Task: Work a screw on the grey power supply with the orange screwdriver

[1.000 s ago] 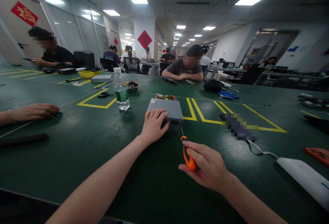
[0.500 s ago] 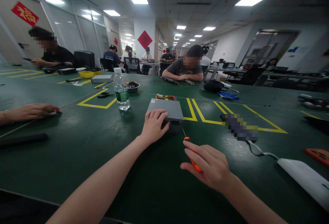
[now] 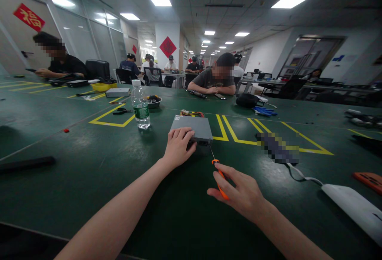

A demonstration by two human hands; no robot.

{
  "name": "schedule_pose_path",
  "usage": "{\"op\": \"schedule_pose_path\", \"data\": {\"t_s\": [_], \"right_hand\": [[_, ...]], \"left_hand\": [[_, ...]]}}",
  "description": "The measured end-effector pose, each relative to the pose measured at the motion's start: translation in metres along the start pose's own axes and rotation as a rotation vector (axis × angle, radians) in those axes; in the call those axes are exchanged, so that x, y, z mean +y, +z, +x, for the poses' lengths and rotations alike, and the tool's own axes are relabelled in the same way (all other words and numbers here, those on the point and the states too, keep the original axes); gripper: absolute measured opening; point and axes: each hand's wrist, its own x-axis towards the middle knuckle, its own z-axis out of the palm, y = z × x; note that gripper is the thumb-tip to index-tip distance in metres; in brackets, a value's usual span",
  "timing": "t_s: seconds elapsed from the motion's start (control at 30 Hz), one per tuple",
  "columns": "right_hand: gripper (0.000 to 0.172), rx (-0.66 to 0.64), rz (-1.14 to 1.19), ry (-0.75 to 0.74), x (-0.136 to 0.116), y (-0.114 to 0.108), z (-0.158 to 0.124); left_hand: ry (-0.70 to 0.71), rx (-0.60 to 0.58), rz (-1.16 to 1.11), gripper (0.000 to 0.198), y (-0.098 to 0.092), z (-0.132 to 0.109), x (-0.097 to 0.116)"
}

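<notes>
A grey metal power supply unit (image 3: 199, 126) lies on the green table, with a bundle of coloured wires (image 3: 192, 114) at its far side. My left hand (image 3: 180, 144) grips its near left edge, fingers over the top and thumb at the front face. In my right hand (image 3: 238, 188) is an orange screwdriver (image 3: 222, 188), held by the handle and slanting up and away. Its thin shaft reaches the near right corner of the unit; whether the tip sits in a screw is too small to tell.
A water bottle (image 3: 141, 106) stands left of the unit, before a metal bowl (image 3: 154, 101). Blue gloves (image 3: 265, 111), a black pouch (image 3: 247, 100) and a white power strip (image 3: 353, 206) lie rightward. A small red piece (image 3: 66, 131) lies left. A person (image 3: 213, 79) sits opposite.
The screwdriver and my right hand have shifted slightly left. Another person's hand at the far left has left the view, and the red piece it touched stays on the table.
</notes>
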Motion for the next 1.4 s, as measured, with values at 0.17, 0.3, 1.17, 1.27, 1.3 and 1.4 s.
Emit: {"op": "schedule_pose_path", "data": {"t_s": [0.17, 0.3, 1.17, 1.27, 1.3, 1.4], "right_hand": [[0.022, -0.044, 0.030, 0.003, -0.001, 0.002, -0.003], [0.012, 0.041, -0.013, -0.001, 0.003, 0.005, -0.001], [0.009, -0.003, 0.069, -0.010, -0.007, 0.018, 0.008], [0.010, -0.016, 0.074, -0.007, -0.007, 0.020, 0.006], [0.011, -0.025, 0.076, -0.009, -0.008, 0.020, 0.005], [0.014, -0.073, 0.087, -0.017, -0.011, 0.019, 0.006]], "left_hand": [[0.000, 0.001, 0.011, 0.028, 0.000, 0.000, 0.000], [0.000, -0.002, 0.015, 0.028, -0.001, 0.000, 0.001], [-0.007, 0.005, 0.006, 0.031, 0.001, -0.001, -0.001], [-0.005, 0.004, 0.009, 0.031, 0.001, -0.001, -0.001], [-0.004, 0.003, 0.010, 0.030, 0.001, -0.001, -0.001], [-0.006, 0.001, 0.010, 0.030, 0.001, 0.000, 0.000]]}}
